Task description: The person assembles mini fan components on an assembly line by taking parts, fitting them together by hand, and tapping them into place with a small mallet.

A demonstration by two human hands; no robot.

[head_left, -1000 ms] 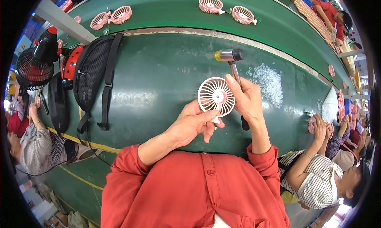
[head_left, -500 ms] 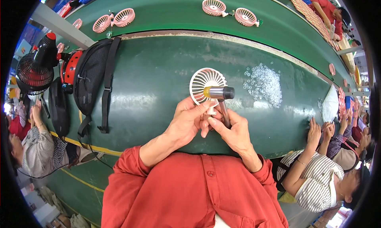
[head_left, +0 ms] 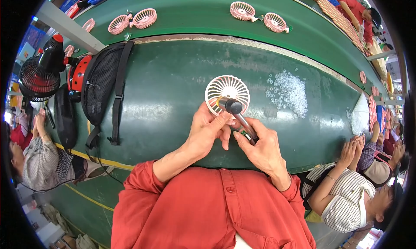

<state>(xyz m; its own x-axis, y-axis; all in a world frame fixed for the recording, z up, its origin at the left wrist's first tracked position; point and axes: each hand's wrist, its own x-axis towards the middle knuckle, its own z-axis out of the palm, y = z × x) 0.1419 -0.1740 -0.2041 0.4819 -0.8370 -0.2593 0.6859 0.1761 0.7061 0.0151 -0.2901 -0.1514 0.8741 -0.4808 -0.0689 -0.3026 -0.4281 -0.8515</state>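
My left hand (head_left: pixel 204 130) is closed on the lower rim of a pale round slatted fan cage (head_left: pixel 228 91), held above the green table. A small hammer (head_left: pixel 233 106) with a dark head and metal shaft is gripped in my right hand (head_left: pixel 264 150). Its head lies in front of the cage's lower middle, and its yellow end faces the slats. I cannot tell whether it touches them. Part of the shaft and the cage's lower edge are hidden by my fingers.
A heap of small clear rings (head_left: pixel 289 93) lies to the right. At the left are a black bag (head_left: pixel 100 84) and a black desk fan (head_left: pixel 40 78). Pink fan cages (head_left: pixel 144 18) ride on the green conveyor belt (head_left: pixel 190 17) beyond. Co-workers sit on both sides.
The hammer has swung so its dark end faces more toward me, and my right hand has shifted slightly right and nearer. On the belt, the pink cages have moved right.
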